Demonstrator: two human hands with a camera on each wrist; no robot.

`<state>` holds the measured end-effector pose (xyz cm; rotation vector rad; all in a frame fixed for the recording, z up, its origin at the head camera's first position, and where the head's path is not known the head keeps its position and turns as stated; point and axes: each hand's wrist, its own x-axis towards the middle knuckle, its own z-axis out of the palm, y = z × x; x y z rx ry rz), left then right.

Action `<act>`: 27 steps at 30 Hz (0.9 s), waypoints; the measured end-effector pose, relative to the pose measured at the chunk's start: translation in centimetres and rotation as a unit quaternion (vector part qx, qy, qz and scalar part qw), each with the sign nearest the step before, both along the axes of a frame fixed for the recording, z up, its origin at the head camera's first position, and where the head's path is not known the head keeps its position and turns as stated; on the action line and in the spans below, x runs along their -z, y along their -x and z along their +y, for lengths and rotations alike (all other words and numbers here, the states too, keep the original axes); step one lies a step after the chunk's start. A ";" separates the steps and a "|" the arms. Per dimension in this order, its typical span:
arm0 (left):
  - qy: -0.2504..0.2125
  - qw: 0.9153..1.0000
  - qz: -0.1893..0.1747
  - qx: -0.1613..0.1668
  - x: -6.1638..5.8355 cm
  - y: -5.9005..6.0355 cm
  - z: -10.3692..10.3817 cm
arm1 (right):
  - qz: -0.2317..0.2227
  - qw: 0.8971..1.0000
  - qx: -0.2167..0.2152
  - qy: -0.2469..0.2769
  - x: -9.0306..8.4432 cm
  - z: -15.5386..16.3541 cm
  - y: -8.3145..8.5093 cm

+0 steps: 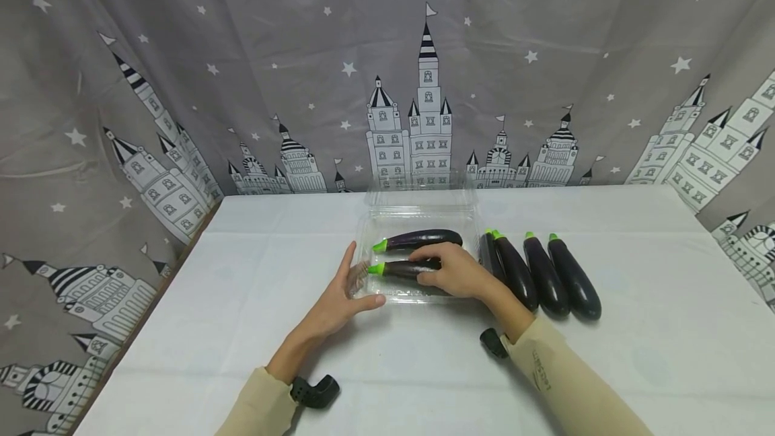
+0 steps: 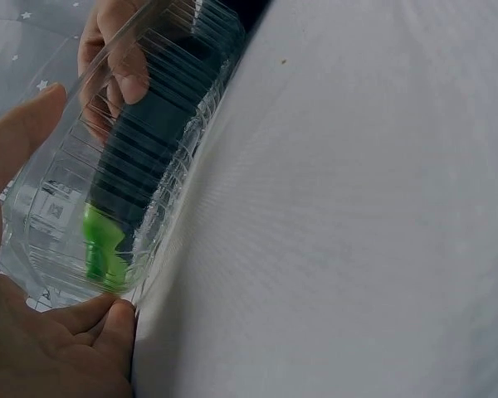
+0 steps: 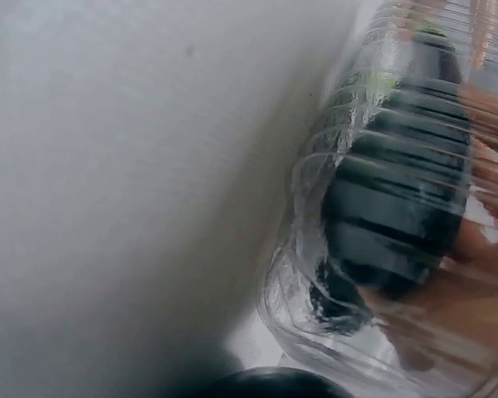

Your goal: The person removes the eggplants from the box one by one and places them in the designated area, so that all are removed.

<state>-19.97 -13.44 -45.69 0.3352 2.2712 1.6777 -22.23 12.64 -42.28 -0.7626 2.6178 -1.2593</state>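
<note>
A clear plastic clamshell box (image 1: 412, 298) lies on the table with its lid raised at the back. Inside are two dark purple eggplants with green stem ends, side by side and pointing left. My right hand (image 1: 454, 271) reaches in from the right and grips the nearer eggplant (image 1: 396, 269), thumb on the near side. The farther eggplant (image 1: 418, 239) lies just beyond the fingers. At the box's front left corner my left hand (image 1: 336, 301) is spread, its thumb toward the front edge. In the left wrist view, fingertips (image 2: 116, 327) touch the box's end.
Several more eggplants (image 1: 545, 274) lie in a row just right of the box, near the right forearm. Black wrist cameras (image 1: 315, 392) hang at both wrists. A white cloth (image 1: 666, 301) covers the table, and a grey castle-print curtain (image 1: 514, 52) stands behind it.
</note>
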 end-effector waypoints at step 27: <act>0.022 1.000 0.001 -0.012 0.0 0.0 0.2 | 0.042 0.994 0.050 0.085 0.0 0.3 0.1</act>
